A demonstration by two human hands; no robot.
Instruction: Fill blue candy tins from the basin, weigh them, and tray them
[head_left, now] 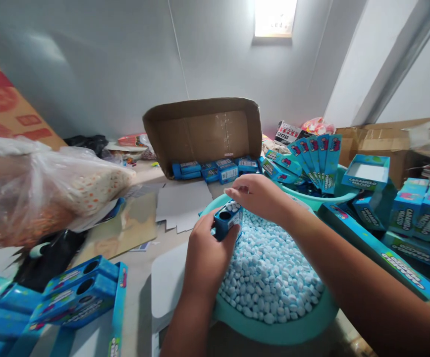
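My left hand (209, 248) is wrapped round a small blue candy box (222, 222), held tilted above the near bowl. A dark round hole shows on its face, and pale candies fill its open upper end. Right over that end is my right hand (255, 193), with its fingers curled and pressed together; what they hold, if anything, is hidden. Below both hands, light blue and white candies (270, 267) fill a turquoise bowl (285, 337).
An open cardboard carton (203, 134) with blue boxes stands behind. On the right are a second bowl (349, 196) with flat cartons and stacked boxes (408, 208). A display tray (120, 297) with boxes, a white scale (166, 282) and a plastic bag (62, 183) lie left.
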